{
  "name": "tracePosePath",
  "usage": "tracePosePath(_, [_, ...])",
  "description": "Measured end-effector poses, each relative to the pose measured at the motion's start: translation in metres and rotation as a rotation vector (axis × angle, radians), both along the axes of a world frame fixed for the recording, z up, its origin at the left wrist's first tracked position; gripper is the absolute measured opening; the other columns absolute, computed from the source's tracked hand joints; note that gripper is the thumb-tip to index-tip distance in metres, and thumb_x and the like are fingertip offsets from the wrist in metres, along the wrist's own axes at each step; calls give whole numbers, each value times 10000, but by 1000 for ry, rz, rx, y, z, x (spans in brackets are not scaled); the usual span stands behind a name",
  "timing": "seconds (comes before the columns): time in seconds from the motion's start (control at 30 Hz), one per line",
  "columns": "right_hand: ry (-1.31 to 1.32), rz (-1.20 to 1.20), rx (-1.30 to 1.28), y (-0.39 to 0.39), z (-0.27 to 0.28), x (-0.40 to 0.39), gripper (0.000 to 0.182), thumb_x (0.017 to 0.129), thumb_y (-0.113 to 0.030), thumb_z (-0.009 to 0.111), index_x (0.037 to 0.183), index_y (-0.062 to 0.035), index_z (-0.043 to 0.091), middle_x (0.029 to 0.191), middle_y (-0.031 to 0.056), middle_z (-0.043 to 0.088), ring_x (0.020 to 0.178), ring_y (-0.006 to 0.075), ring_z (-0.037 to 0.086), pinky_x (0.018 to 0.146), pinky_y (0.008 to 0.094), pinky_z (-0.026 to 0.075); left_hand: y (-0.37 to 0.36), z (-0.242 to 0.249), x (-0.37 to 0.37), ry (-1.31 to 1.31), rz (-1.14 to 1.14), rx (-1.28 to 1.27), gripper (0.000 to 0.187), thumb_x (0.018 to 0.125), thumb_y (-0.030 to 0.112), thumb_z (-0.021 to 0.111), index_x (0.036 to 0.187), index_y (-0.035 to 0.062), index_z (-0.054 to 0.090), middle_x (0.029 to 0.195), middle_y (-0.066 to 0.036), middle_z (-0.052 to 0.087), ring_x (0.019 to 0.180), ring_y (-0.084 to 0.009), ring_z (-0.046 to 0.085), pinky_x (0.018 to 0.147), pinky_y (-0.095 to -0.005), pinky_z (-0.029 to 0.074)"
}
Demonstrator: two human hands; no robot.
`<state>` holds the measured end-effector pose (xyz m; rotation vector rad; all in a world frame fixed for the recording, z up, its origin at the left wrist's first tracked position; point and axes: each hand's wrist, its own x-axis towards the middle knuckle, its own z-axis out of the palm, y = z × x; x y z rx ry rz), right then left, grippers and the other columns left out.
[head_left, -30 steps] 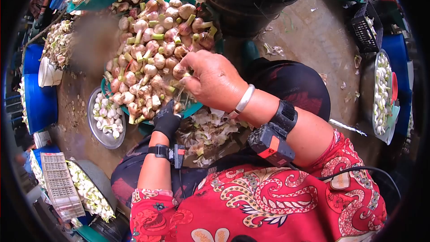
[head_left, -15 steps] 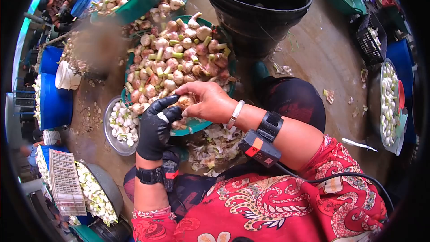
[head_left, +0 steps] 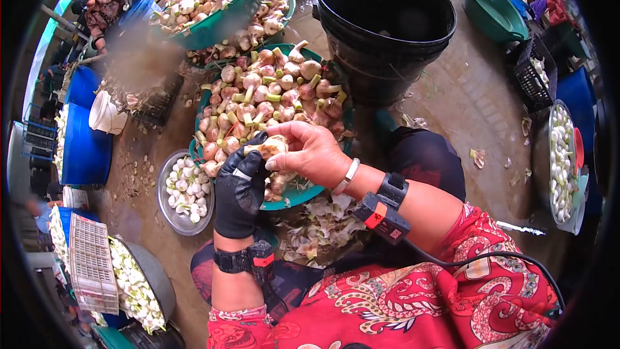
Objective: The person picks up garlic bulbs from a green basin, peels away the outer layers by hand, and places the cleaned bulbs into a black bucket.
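Between my two hands is a garlic bulb (head_left: 276,147) with brownish outer skin, its cut stem pointing left. My left hand (head_left: 240,190), in a black glove with a white band on one finger, is closed on the stem end. The bare fingers and thumb of my right hand (head_left: 314,155) pinch the bulb from the right. Just beyond and under the hands stands a green basin (head_left: 294,201) heaped with unpeeled garlic bulbs (head_left: 258,100). Left of my gloved hand, a metal bowl (head_left: 163,205) holds white peeled bulbs (head_left: 187,187).
Papery peelings (head_left: 320,226) lie on the floor near my legs. A large black bucket (head_left: 381,58) stands beyond my right knee. Another green basin of garlic (head_left: 226,22) is at the back. Blue tubs (head_left: 87,148) line the left, where another person (head_left: 106,10) sits.
The bulb is turned so its stem and brown side now show more clearly between my fingers. The whole view has shifted, with the surroundings appearing slightly lower and farther right.
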<state>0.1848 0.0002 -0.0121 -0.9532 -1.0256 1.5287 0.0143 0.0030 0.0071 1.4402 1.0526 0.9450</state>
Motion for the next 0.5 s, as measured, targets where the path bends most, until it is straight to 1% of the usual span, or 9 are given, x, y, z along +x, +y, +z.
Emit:
tracePosePath(0.07, [-26,1,0,0,-7,-3,502,755,-44,777,1208,1,567,904,9,654,764,48,594,694,211,520,0,-1,-1,191,-41,151,267,922,-12,513,1178,-46,578,1049,-110,648,933,-171,636,825,-287,527])
tracePosePath(0.2, [33,6,-111,1,1,-3,436,822,-117,729,1208,3,566,895,26,655,746,55,592,666,219,517,-3,7,7,-162,42,-175,258,926,27,506,1154,-65,585,1010,-107,660,855,-175,663,777,-315,554])
tracePosePath(0.23, [-15,-6,-26,0,0,-5,403,884,-254,661,1186,-1,573,858,21,642,698,53,570,638,201,503,-3,7,7,-236,74,-230,252,913,16,510,1135,-66,595,998,-106,664,829,-179,665,763,-306,551])
tracePosePath(0.27, [-14,-4,-26,-1,-2,-8,403,884,-254,661,1186,-1,573,858,21,642,698,53,570,638,201,503,-2,7,7,-309,106,-283,246,900,5,515,1117,-66,605,986,-104,667,802,-182,667,748,-298,549])
tracePosePath(0.3, [49,-30,-15,0,-4,-10,351,896,-318,612,1056,-6,619,770,24,620,632,65,550,577,221,476,-1,5,5,-311,106,-280,246,900,5,515,1117,-66,605,986,-104,667,802,-182,667,748,-298,549])
tracePosePath(0.37, [54,-61,-145,3,-11,-15,528,927,-477,426,806,-19,660,602,25,563,487,94,501,452,260,411,-1,-5,-1,-6,171,-139,266,850,-19,524,1095,-42,626,1015,-105,665,846,-202,658,772,-305,528])
tracePosePath(0.4, [61,69,-358,2,-5,-6,506,920,-471,431,759,-35,629,587,22,562,451,104,499,419,271,401,1,-6,-3,-8,172,-149,266,850,-19,524,1095,-42,626,1015,-105,665,846,-202,658,772,-305,528])
tracePosePath(0.47, [131,393,-693,6,16,-1,481,916,-472,430,752,-55,605,583,21,567,442,103,506,403,251,382,6,-5,-7,641,19,576,316,800,-23,538,1100,-13,635,1057,-106,658,928,-212,636,833,-326,498])
tracePosePath(0.5, [173,614,-677,4,10,-2,430,914,-463,443,770,-85,590,598,16,578,447,92,511,395,221,362,6,-5,-7,597,29,576,340,763,-10,562,1092,6,647,1062,-107,653,987,-224,613,879,-343,474])
